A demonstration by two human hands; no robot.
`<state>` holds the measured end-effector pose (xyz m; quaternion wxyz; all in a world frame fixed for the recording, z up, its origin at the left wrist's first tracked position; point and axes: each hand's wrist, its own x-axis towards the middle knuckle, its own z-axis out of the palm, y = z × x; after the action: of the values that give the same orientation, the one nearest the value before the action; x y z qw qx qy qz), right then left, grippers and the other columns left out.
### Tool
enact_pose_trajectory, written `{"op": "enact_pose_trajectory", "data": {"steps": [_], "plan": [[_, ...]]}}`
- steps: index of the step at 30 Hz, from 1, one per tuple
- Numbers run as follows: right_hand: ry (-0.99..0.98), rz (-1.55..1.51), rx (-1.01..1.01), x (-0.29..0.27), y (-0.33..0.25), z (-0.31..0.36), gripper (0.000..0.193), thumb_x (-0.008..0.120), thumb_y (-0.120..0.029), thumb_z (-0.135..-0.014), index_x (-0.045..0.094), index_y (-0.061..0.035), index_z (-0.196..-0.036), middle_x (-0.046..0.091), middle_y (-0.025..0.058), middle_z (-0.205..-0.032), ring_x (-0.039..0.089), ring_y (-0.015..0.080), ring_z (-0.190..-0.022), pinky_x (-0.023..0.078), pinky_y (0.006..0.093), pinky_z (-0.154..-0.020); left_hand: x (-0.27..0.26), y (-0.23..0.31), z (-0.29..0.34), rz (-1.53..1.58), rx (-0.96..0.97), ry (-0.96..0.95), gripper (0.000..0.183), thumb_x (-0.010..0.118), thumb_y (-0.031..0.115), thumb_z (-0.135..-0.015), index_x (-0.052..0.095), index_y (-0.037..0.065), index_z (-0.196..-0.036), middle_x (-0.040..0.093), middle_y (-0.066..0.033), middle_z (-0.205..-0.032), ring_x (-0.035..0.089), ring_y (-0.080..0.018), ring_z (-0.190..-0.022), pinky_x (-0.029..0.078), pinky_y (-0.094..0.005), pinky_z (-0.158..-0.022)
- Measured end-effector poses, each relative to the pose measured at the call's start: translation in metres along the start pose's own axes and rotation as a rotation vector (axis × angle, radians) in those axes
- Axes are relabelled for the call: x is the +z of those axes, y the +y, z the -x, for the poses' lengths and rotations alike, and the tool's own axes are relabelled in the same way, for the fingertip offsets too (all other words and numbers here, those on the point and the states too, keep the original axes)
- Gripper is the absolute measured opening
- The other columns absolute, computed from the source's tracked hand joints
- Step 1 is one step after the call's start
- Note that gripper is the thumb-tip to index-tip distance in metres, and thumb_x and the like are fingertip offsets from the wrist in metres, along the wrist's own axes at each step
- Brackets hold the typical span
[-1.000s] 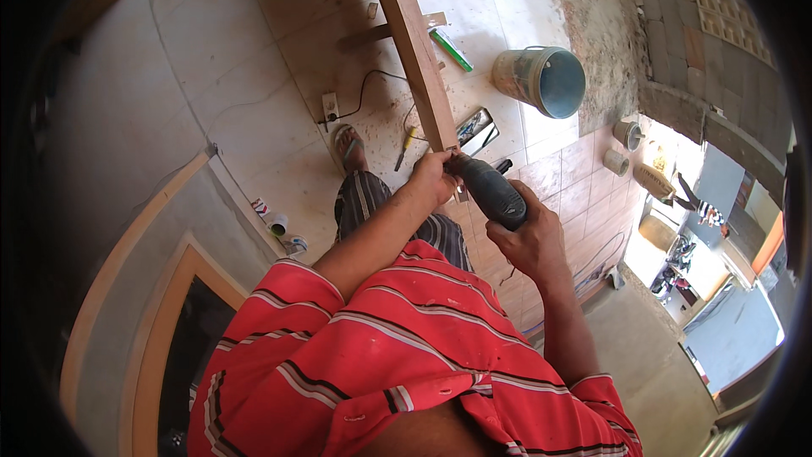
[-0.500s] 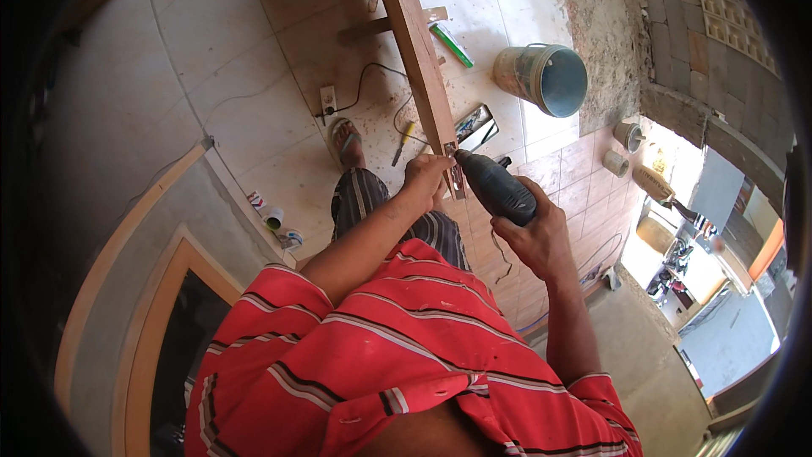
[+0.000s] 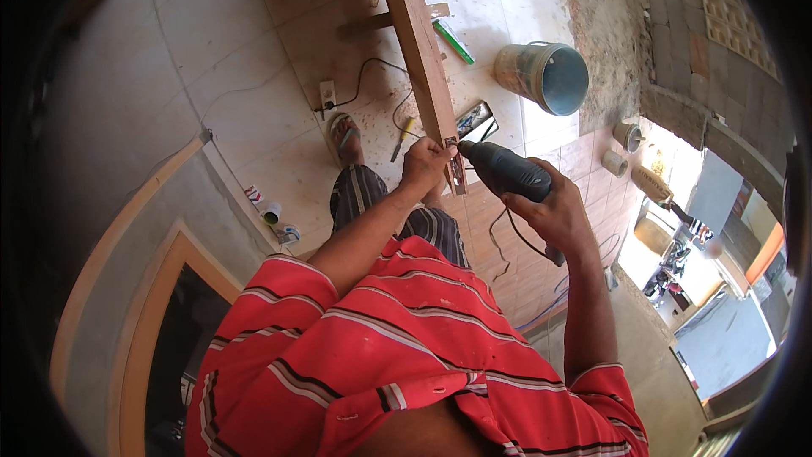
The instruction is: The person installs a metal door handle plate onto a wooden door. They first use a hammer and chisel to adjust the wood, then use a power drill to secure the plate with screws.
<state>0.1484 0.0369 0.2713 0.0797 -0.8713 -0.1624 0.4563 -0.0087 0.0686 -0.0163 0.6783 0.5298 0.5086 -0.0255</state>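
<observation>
My right hand (image 3: 554, 216) is wrapped round the handle of a dark power drill (image 3: 507, 171). The drill's front end points left at the near end of a long wooden beam (image 3: 414, 42). A metal fitting (image 3: 458, 173) sits in the beam's side near that end. Close to the drill's tip, my left hand (image 3: 425, 165) is closed at the beam, thumb and fingertips pressed together by the fitting. Whatever small thing those fingertips may hold is too small to make out.
A cross piece of wood (image 3: 364, 26) lies under the beam. Around it on the tiles are a green box (image 3: 454, 41), a bucket (image 3: 554, 76), an open tray (image 3: 478, 121), a yellow-handled tool (image 3: 403, 137) and a socket block (image 3: 327, 95) with a cord.
The drill has swung to lie flatter, its rear and my right hand moving right, with more of its handle and cord showing. My left hand has shifted slightly up along the beam.
</observation>
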Motion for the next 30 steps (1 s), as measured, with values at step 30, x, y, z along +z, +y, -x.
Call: {"op": "enact_pose_trajectory", "data": {"steps": [30], "plan": [[-0.061, 0.359, -0.094, 0.007, -0.031, -0.004, 0.062, 0.081, -0.028, -0.075, 0.067, -0.0091, -0.132, 0.077, 0.0217, -0.107, 0.074, 0.0403, -0.102, 0.059, 0.0471, -0.089, 0.008, 0.0, 0.012, -0.062, 0.294, 0.129, 0.029, 0.076, 0.024, -0.093, 0.059, 0.001, -0.094, 0.065, -0.0216, -0.087, 0.066, -0.0418, -0.085, 0.052, -0.0483, -0.078]]}}
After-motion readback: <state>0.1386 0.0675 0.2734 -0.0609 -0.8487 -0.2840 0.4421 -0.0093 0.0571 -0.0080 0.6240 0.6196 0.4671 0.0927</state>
